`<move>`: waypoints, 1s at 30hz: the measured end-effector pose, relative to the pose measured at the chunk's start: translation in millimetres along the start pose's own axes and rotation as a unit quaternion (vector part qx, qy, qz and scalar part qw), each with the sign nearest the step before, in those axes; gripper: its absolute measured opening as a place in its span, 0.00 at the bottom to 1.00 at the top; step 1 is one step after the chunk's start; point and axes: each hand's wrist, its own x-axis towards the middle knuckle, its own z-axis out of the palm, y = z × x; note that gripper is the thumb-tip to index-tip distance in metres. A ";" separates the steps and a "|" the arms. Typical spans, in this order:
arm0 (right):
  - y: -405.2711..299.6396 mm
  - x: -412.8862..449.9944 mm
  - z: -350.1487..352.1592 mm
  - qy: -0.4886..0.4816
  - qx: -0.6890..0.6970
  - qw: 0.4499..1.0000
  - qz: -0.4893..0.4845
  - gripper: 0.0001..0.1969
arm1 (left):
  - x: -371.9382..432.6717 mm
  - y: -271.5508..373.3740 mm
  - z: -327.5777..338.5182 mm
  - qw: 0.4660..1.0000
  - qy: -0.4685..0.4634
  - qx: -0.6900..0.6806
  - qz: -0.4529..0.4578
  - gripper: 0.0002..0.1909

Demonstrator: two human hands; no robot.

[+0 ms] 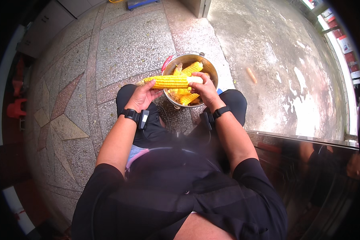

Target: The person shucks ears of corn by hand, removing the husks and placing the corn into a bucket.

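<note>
A yellow corn cob (169,81) lies level across the near part of a metal bucket (214,69), held between my two hands. My left hand (142,95) supports its left, tapering end, the thumb on top of the kernels. At the right end, where the cob is pale and bare of kernels, the fingers of my right hand (206,88) grip it. Below and behind it, several more yellow cobs (192,69) lie jumbled inside the bucket. A red grip (167,63) sits on the bucket's wire handle at the left rim.
The bucket stands on the terrazzo floor (135,39) between my knees. A bare cob-like piece (251,75) lies on the concrete (267,99) to the right. A dark glossy panel (288,168) is close by my right arm. Red stools (16,108) stand far left.
</note>
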 end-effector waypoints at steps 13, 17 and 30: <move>4.1 3.1 -1.8 0.017 0.016 1.000 0.018 0.25 | -2.7 1.4 0.4 0.999 -0.038 -0.003 -0.003 0.22; 5.4 2.8 -2.7 0.022 0.004 1.000 0.014 0.26 | -2.6 0.5 1.3 0.999 -0.035 0.010 -0.003 0.23; 6.7 4.2 -3.2 0.028 -0.027 0.999 0.016 0.17 | -1.5 -0.3 -1.6 0.999 -0.041 0.012 -0.007 0.23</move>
